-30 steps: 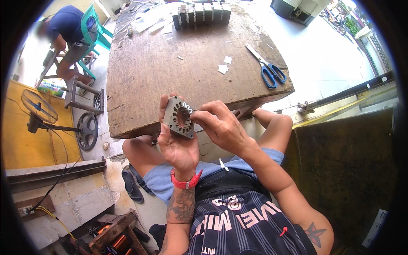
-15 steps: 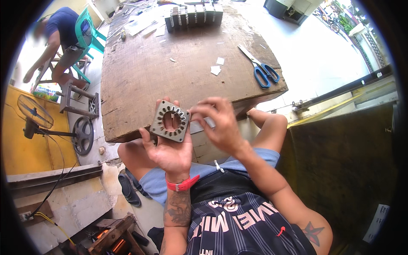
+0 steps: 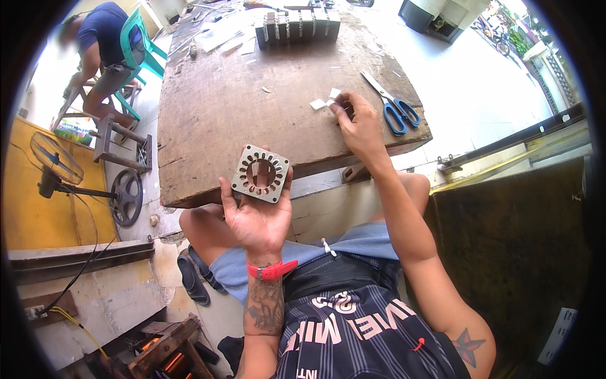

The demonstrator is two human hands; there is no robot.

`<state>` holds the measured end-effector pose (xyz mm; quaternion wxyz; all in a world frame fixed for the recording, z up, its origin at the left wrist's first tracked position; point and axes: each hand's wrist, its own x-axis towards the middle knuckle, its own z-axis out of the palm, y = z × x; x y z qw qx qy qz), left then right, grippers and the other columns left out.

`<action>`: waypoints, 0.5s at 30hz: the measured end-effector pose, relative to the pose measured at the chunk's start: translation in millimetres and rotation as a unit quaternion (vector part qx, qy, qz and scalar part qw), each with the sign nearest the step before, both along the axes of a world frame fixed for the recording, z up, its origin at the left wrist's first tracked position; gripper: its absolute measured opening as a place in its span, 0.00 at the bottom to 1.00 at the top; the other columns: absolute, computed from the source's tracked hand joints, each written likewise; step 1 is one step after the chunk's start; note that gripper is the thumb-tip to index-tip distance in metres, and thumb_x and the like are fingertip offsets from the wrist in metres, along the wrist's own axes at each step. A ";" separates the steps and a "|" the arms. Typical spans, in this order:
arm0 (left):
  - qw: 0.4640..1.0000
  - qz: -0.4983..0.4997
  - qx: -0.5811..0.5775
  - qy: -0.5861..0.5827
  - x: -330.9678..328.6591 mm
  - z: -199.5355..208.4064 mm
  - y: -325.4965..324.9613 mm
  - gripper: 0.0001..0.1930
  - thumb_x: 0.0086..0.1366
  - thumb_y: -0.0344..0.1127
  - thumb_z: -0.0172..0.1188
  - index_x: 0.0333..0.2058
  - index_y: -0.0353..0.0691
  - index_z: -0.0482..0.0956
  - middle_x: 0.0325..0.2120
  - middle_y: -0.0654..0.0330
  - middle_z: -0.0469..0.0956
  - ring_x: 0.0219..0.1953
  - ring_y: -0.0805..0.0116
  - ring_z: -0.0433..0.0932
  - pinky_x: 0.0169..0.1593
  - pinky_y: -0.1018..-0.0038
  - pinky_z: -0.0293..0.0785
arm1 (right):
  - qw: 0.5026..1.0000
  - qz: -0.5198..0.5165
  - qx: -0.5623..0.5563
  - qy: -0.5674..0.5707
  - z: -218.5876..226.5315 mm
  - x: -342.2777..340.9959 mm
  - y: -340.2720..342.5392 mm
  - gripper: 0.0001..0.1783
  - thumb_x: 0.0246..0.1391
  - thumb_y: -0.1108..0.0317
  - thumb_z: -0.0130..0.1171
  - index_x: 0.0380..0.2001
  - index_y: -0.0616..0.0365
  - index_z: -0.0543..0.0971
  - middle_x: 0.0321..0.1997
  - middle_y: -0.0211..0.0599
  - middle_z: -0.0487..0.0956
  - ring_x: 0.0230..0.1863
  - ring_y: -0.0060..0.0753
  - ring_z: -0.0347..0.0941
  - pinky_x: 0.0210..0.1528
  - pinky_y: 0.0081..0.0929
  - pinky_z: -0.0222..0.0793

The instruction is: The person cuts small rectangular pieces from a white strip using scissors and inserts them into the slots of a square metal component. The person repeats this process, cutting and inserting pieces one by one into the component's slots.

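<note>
My left hand (image 3: 257, 221), palm up, holds a square grey metal stator core (image 3: 242, 181) just off the table's near edge. It has a round central hole ringed by slots and small holes at its corners. Pale slips show in some slots. Over the table, my right hand (image 3: 360, 123) is closed in a pinch at a small white paper piece (image 3: 329, 102). Its fingertips partly hide that piece. Two more white paper pieces lie close by, one square (image 3: 317, 104) to the left and another (image 3: 335, 93) just beyond.
Blue-handled scissors (image 3: 399, 115) lie right of my right hand on the wooden table (image 3: 214, 126). A row of dark metal blocks (image 3: 297, 28) stands at the far end, near paper scraps. To the left are a fan (image 3: 55, 158), a wooden stool (image 3: 117, 142) and a person (image 3: 104, 38) bending by a green chair (image 3: 146, 47).
My right hand has moved from beside the stator core out to the paper pieces on the table. My left hand still holds the core, now turned slightly. The person at the left has shifted.
</note>
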<state>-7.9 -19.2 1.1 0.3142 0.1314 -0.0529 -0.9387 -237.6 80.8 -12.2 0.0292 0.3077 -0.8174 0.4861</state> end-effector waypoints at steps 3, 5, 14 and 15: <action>1.000 0.004 0.003 0.016 -1.4 2.7 0.0 0.32 0.76 0.56 0.52 0.72 0.47 0.68 0.70 0.47 0.70 0.72 0.53 0.68 0.77 0.47 0.58 | 0.994 0.012 -0.071 -0.078 3.7 3.2 4.9 0.08 0.66 0.67 0.63 0.44 0.58 0.84 0.39 0.39 0.84 0.37 0.35 0.81 0.40 0.32 0.75; 0.999 -0.001 -0.017 0.029 -1.4 3.7 -0.3 0.31 0.76 0.52 0.51 0.73 0.48 0.67 0.71 0.46 0.68 0.74 0.53 0.65 0.78 0.48 0.55 | 0.992 0.069 -0.101 -0.021 6.8 9.1 10.5 0.09 0.67 0.71 0.63 0.47 0.59 0.84 0.38 0.38 0.83 0.37 0.29 0.80 0.42 0.29 0.75; 0.991 0.035 -0.127 0.014 -0.2 6.0 7.4 0.36 0.71 0.45 0.56 0.76 0.49 0.60 0.73 0.48 0.65 0.75 0.56 0.64 0.78 0.54 0.57 | 0.978 0.166 -0.091 0.089 17.7 88.2 17.5 0.13 0.61 0.76 0.70 0.49 0.53 0.87 0.37 0.33 0.79 0.37 0.30 0.79 0.43 0.30 0.77; 0.990 0.036 -0.135 0.012 -0.8 6.3 9.1 0.37 0.70 0.44 0.56 0.76 0.49 0.59 0.73 0.49 0.64 0.75 0.57 0.64 0.78 0.55 0.58 | 0.979 0.175 -0.105 0.027 17.6 97.7 16.5 0.15 0.61 0.77 0.70 0.50 0.53 0.86 0.38 0.33 0.80 0.38 0.31 0.79 0.43 0.31 0.77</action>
